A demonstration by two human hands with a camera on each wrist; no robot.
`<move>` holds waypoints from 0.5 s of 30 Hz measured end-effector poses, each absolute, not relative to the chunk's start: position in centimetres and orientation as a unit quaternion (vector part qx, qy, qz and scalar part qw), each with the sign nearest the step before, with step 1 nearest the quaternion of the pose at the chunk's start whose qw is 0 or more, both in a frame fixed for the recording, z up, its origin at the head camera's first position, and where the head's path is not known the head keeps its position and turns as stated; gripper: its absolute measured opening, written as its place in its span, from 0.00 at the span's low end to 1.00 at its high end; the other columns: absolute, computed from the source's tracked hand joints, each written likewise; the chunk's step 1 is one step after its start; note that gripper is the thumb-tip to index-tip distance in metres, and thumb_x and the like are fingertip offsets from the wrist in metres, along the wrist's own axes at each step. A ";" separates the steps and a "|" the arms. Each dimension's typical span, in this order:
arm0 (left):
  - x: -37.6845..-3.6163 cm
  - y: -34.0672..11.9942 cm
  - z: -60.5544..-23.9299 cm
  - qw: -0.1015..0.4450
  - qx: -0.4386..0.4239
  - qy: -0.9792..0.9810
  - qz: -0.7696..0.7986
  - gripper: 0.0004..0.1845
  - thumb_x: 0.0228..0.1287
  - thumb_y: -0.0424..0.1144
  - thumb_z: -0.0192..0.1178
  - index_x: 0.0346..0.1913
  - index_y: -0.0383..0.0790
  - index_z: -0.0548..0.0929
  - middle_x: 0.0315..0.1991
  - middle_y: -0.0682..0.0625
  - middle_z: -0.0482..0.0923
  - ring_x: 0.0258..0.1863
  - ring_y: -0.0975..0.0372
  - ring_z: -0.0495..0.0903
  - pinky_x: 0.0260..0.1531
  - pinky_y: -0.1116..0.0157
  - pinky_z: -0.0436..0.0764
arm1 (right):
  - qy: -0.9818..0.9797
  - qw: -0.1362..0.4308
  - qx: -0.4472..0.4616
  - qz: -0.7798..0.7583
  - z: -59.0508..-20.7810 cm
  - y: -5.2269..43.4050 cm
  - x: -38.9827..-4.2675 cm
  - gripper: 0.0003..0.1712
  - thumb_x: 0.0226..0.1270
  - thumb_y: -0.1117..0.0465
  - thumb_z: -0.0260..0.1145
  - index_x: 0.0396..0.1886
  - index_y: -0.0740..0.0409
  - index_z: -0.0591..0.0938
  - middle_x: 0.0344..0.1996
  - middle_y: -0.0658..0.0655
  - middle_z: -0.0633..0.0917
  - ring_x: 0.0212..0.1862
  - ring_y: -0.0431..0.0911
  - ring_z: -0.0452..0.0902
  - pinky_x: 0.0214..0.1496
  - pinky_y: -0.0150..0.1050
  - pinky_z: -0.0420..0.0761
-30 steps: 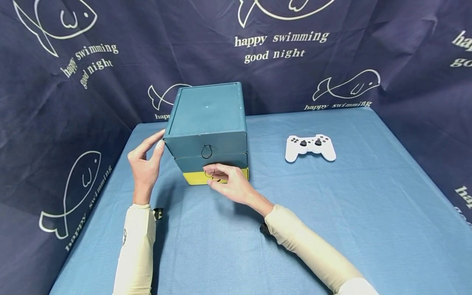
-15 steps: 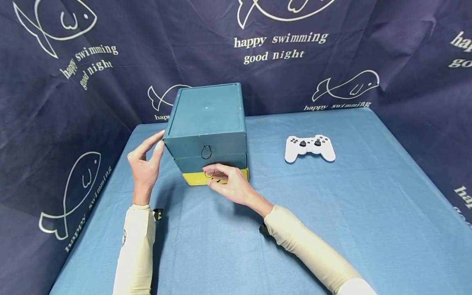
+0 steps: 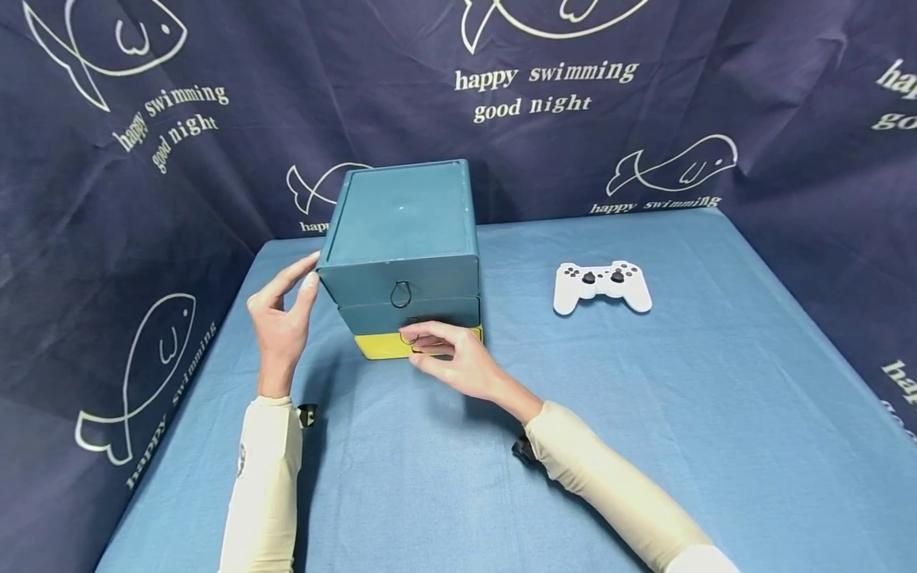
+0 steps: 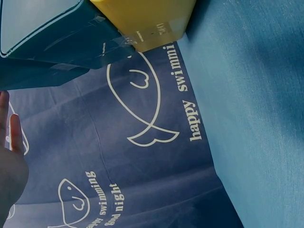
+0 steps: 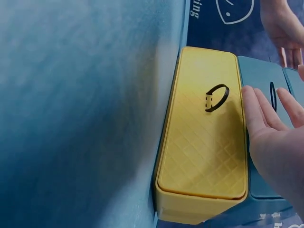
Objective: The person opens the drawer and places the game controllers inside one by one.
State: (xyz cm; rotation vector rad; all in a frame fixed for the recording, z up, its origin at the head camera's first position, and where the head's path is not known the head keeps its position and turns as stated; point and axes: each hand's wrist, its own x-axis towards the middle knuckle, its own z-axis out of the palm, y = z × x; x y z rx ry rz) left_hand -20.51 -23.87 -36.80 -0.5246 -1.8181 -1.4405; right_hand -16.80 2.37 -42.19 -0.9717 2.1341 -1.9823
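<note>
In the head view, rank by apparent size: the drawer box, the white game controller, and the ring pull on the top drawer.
Largest to smallest:
1. Drawer box, plainly the biggest.
2. White game controller, much smaller; it lies at about the same depth as the box front, so the comparison is fair.
3. Ring pull on the top drawer, a thin small loop.

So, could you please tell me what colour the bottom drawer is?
Yellow; the bottom drawer shows best in the right wrist view.
</note>
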 end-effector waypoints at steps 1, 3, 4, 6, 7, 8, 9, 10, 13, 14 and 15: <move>-20.5 -23.9 -36.8 0.372 -0.204 -0.710 -0.562 0.16 0.67 0.22 0.62 0.55 0.29 0.88 0.51 0.40 0.87 0.53 0.60 0.85 0.59 0.62 0.79 | 0.691 0.033 -0.318 -0.648 -42.2 2.6 -16.7 0.22 0.71 0.70 0.67 0.63 0.70 0.81 0.58 0.66 0.84 0.59 0.61 0.81 0.63 0.45 0.80; -20.5 -23.8 -36.8 0.371 -0.204 -0.710 -0.563 0.15 0.68 0.23 0.63 0.55 0.29 0.88 0.51 0.41 0.87 0.53 0.60 0.85 0.59 0.62 0.79 | 0.686 0.025 -0.324 -0.651 -42.3 2.9 -16.5 0.22 0.70 0.71 0.67 0.63 0.71 0.80 0.58 0.67 0.84 0.58 0.63 0.81 0.62 0.45 0.81; -20.5 -23.8 -36.8 0.372 -0.205 -0.709 -0.563 0.15 0.68 0.24 0.63 0.55 0.29 0.88 0.51 0.41 0.87 0.53 0.60 0.85 0.59 0.62 0.79 | 0.683 0.022 -0.326 -0.653 -42.3 3.1 -16.5 0.22 0.70 0.72 0.67 0.63 0.72 0.80 0.58 0.68 0.84 0.58 0.64 0.81 0.62 0.45 0.81; -20.5 -23.8 -36.7 0.373 -0.205 -0.708 -0.563 0.15 0.68 0.25 0.63 0.55 0.29 0.88 0.51 0.41 0.87 0.53 0.60 0.85 0.58 0.62 0.79 | 0.681 0.018 -0.329 -0.654 -42.3 3.6 -16.3 0.22 0.70 0.73 0.67 0.62 0.74 0.79 0.57 0.70 0.83 0.57 0.65 0.81 0.62 0.45 0.81; -20.5 -23.8 -36.7 0.373 -0.206 -0.709 -0.563 0.15 0.68 0.25 0.63 0.55 0.29 0.88 0.51 0.41 0.87 0.53 0.60 0.85 0.58 0.63 0.79 | 0.682 0.017 -0.327 -0.654 -42.4 3.8 -16.2 0.22 0.70 0.73 0.67 0.62 0.74 0.79 0.57 0.71 0.83 0.57 0.65 0.81 0.62 0.45 0.81; -20.5 -23.8 -36.7 0.373 -0.206 -0.709 -0.562 0.15 0.68 0.25 0.63 0.55 0.29 0.88 0.51 0.41 0.87 0.53 0.60 0.85 0.58 0.63 0.79 | 0.683 0.019 -0.324 -0.654 -42.4 4.0 -16.1 0.21 0.70 0.73 0.67 0.62 0.75 0.79 0.57 0.72 0.83 0.57 0.66 0.81 0.62 0.45 0.81; -20.5 -23.8 -36.7 0.373 -0.206 -0.709 -0.562 0.15 0.68 0.25 0.63 0.55 0.29 0.88 0.51 0.41 0.87 0.53 0.60 0.85 0.58 0.63 0.79 | 0.684 0.022 -0.319 -0.655 -42.4 4.2 -16.0 0.21 0.70 0.73 0.67 0.61 0.75 0.79 0.57 0.72 0.83 0.57 0.66 0.81 0.62 0.44 0.81; -20.5 -23.8 -36.7 0.373 -0.206 -0.710 -0.561 0.15 0.68 0.25 0.63 0.55 0.29 0.88 0.51 0.41 0.87 0.53 0.60 0.85 0.58 0.63 0.79 | 0.688 0.024 -0.314 -0.654 -42.4 4.4 -15.9 0.21 0.70 0.73 0.67 0.61 0.75 0.80 0.56 0.72 0.83 0.57 0.66 0.81 0.62 0.44 0.81; -20.5 -23.8 -36.8 0.373 -0.203 -0.711 -0.561 0.15 0.68 0.24 0.63 0.56 0.29 0.88 0.52 0.41 0.87 0.53 0.60 0.85 0.58 0.63 0.79 | 0.697 0.039 -0.300 -0.651 -42.5 5.0 -15.9 0.19 0.71 0.73 0.66 0.59 0.76 0.80 0.54 0.72 0.84 0.56 0.67 0.81 0.61 0.42 0.81; -20.5 -23.8 -36.8 0.373 -0.202 -0.711 -0.561 0.15 0.68 0.24 0.63 0.56 0.29 0.87 0.52 0.41 0.87 0.54 0.60 0.85 0.58 0.63 0.79 | 0.697 0.046 -0.297 -0.651 -42.5 5.1 -15.9 0.19 0.71 0.73 0.66 0.59 0.76 0.80 0.54 0.73 0.84 0.56 0.68 0.81 0.60 0.43 0.82; -20.5 -23.8 -36.9 0.374 -0.201 -0.711 -0.561 0.15 0.68 0.24 0.63 0.56 0.29 0.87 0.51 0.41 0.87 0.54 0.61 0.85 0.58 0.63 0.79 | 0.698 0.053 -0.296 -0.649 -42.6 5.2 -15.9 0.19 0.70 0.73 0.66 0.59 0.77 0.80 0.53 0.73 0.84 0.55 0.68 0.81 0.60 0.43 0.82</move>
